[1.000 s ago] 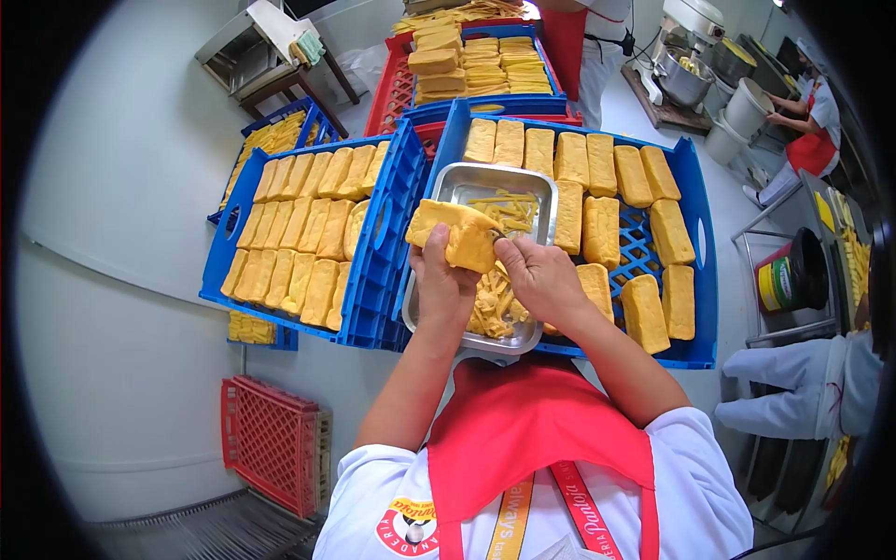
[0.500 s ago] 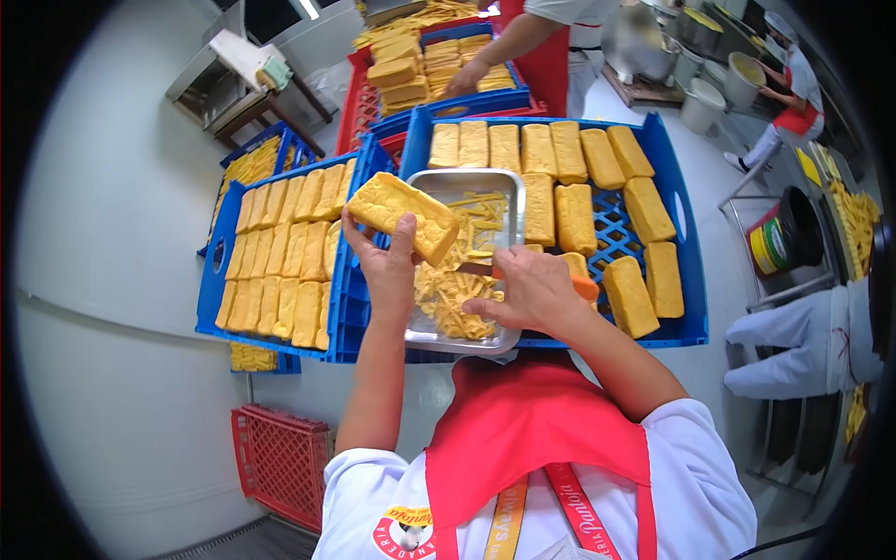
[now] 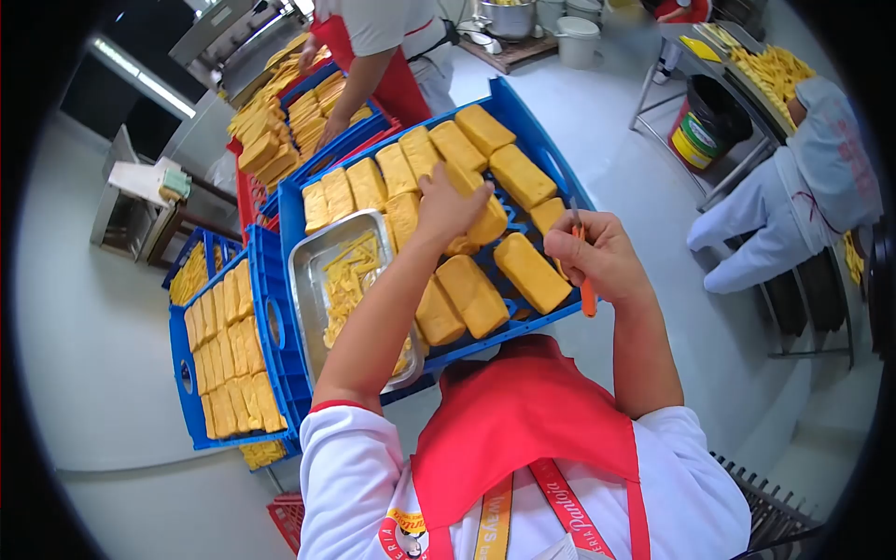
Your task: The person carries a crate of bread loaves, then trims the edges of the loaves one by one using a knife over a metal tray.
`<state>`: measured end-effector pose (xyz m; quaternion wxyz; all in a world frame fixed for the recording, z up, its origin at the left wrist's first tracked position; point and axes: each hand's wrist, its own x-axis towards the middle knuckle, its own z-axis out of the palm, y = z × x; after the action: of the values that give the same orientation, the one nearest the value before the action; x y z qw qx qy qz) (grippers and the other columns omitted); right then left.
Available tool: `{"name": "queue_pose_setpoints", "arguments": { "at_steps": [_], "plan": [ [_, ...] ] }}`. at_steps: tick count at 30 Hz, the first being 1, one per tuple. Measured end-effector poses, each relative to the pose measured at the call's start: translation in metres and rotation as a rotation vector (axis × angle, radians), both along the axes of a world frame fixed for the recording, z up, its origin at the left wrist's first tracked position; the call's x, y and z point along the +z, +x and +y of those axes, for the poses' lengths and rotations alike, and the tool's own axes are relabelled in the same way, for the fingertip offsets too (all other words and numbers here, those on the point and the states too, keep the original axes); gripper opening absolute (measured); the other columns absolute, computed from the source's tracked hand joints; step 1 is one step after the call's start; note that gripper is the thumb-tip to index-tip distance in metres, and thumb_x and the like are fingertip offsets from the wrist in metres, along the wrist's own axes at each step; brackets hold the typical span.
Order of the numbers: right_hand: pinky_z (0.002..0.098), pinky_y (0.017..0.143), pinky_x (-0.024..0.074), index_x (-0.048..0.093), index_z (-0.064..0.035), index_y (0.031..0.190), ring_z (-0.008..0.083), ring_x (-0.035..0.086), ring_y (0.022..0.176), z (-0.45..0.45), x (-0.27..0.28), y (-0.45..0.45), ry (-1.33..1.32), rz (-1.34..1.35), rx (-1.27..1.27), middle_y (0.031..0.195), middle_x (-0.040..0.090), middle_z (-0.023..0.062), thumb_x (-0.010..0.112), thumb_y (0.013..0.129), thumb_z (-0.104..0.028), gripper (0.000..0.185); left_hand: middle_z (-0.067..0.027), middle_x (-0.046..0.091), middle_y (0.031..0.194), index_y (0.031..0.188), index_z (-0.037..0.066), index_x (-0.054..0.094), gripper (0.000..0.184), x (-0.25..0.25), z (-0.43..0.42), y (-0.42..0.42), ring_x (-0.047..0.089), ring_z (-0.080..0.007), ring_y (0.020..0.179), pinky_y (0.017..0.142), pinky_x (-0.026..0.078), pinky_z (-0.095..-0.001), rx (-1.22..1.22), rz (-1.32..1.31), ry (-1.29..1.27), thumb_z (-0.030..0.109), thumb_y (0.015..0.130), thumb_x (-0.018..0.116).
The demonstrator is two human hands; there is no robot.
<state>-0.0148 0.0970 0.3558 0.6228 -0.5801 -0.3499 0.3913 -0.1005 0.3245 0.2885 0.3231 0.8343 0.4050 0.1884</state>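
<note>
My left hand (image 3: 452,207) reaches into the right-hand blue crate (image 3: 294,219), its fingers and thumb around a yellow bread loaf (image 3: 489,224) among the other loaves. The hand covers part of that loaf. In my right hand (image 3: 602,257), over the crate's right edge, is a small knife (image 3: 588,297) with an orange handle, its blade pointing up and away from me. Beneath my left forearm, a metal tray (image 3: 308,280) holds yellow crust trimmings (image 3: 350,280). Rows of loaves (image 3: 366,184) line the far side of the crate, and more lie at its near side.
Another blue crate (image 3: 201,411), filled with loaves, stands at the left. Beyond, a co-worker's hand (image 3: 329,131) is over a further crate of bread pieces. Another person (image 3: 784,196) stands at a rack on the right, near a black bucket (image 3: 711,121).
My left hand has moved from above the tray into the crate with a loaf. My right hand has drawn the knife away to the right. The view has turned.
</note>
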Motion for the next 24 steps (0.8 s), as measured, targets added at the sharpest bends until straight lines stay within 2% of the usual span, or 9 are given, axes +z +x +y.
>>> {"name": "queue_pose_setpoints", "arguments": {
  "at_steps": [3,5,7,9,13,17,19,21,24],
  "plan": [
    [0.0204,0.042,0.0356,0.065,-0.0029,0.082,0.0043,0.047,0.046,-0.019,0.002,0.011,0.002,-0.002,-0.067,0.059,0.053,-0.0027,0.072,0.093,-0.019,0.021,-0.0271,0.042,0.144,0.152,0.008,0.034,0.092,0.003,-0.017,0.028,0.049,-0.0433,0.130,0.099,0.049,-0.0483,-0.115,0.312,0.126,0.049,0.081,0.076],
    [0.0201,0.043,0.0365,0.065,-0.0029,0.082,0.0047,0.048,0.046,-0.029,0.000,0.017,-0.020,0.003,-0.089,0.059,0.053,-0.0024,0.072,0.093,-0.019,0.021,-0.0242,0.045,0.146,0.149,0.011,0.043,0.087,0.008,-0.022,0.043,0.053,-0.0414,0.127,0.099,0.048,-0.0485,-0.317,0.398,0.489,0.044,0.076,0.078],
    [0.0199,0.043,0.0374,0.065,-0.0030,0.081,0.0051,0.049,0.046,-0.036,-0.001,0.022,-0.044,0.007,-0.102,0.059,0.054,-0.0020,0.072,0.093,-0.019,0.021,-0.0159,0.048,0.147,0.146,0.015,0.049,0.074,-0.007,-0.014,0.062,0.051,-0.0384,0.130,0.098,0.046,-0.0496,-0.428,0.382,0.576,0.029,0.078,0.075],
    [0.0201,0.043,0.0385,0.065,-0.0029,0.082,0.0057,0.050,0.046,-0.040,-0.003,0.025,-0.068,0.029,-0.109,0.058,0.054,-0.0017,0.073,0.092,-0.020,0.022,-0.0117,0.050,0.147,0.144,0.020,0.050,0.066,-0.026,-0.003,0.078,0.046,-0.0375,0.135,0.104,0.041,-0.0519,-0.646,0.249,1.058,0.016,0.081,0.069],
    [0.0207,0.044,0.0392,0.065,-0.0027,0.083,0.0059,0.050,0.046,-0.043,-0.006,0.026,-0.085,0.040,-0.096,0.059,0.054,-0.0013,0.073,0.092,-0.020,0.022,-0.0045,0.053,0.145,0.137,0.024,0.055,0.051,-0.041,0.004,0.101,0.040,-0.0327,0.140,0.110,0.034,-0.0574,-0.621,0.371,0.923,0.012,0.088,0.063],
    [0.0213,0.045,0.0402,0.065,-0.0027,0.085,0.0058,0.050,0.047,-0.044,-0.008,0.027,-0.102,0.046,-0.058,0.060,0.055,-0.0013,0.074,0.092,-0.021,0.021,-0.0050,0.054,0.142,0.134,0.023,0.056,0.056,-0.041,0.012,0.101,0.040,-0.0323,0.140,0.115,0.029,-0.0605,-0.681,0.378,0.847,0.010,0.082,0.069],
    [0.0213,0.046,0.0401,0.066,-0.0027,0.086,0.0057,0.050,0.048,-0.042,-0.007,0.025,-0.115,0.031,-0.064,0.061,0.055,-0.0015,0.074,0.091,-0.021,0.021,-0.0050,0.054,0.141,0.130,0.020,0.057,0.062,-0.029,0.016,0.090,0.039,-0.0326,0.141,0.119,0.024,-0.0615,-0.605,0.193,0.872,0.010,0.073,0.077],
    [0.0210,0.047,0.0395,0.066,-0.0023,0.087,0.0049,0.049,0.050,-0.035,-0.002,0.020,-0.211,-0.029,-0.117,0.062,0.054,-0.0023,0.073,0.091,-0.021,0.020,-0.0078,0.057,0.132,0.126,0.018,0.058,0.066,-0.013,0.023,0.078,0.045,-0.0337,0.133,0.112,0.030,-0.0638,-0.545,0.015,0.895,0.016,0.065,0.084],
    [0.0282,0.051,0.0406,0.066,-0.0018,0.088,0.0085,0.052,0.056,-0.008,-0.023,0.013,-0.289,-0.224,-0.058,0.066,0.058,-0.0001,0.073,0.089,-0.033,0.032,-0.0126,0.057,0.111,0.122,0.017,0.060,0.073,0.029,0.031,0.047,0.054,-0.0345,0.108,0.097,0.042,-0.0536,-0.383,-0.406,0.778,0.027,0.057,0.091]
  ]
}}
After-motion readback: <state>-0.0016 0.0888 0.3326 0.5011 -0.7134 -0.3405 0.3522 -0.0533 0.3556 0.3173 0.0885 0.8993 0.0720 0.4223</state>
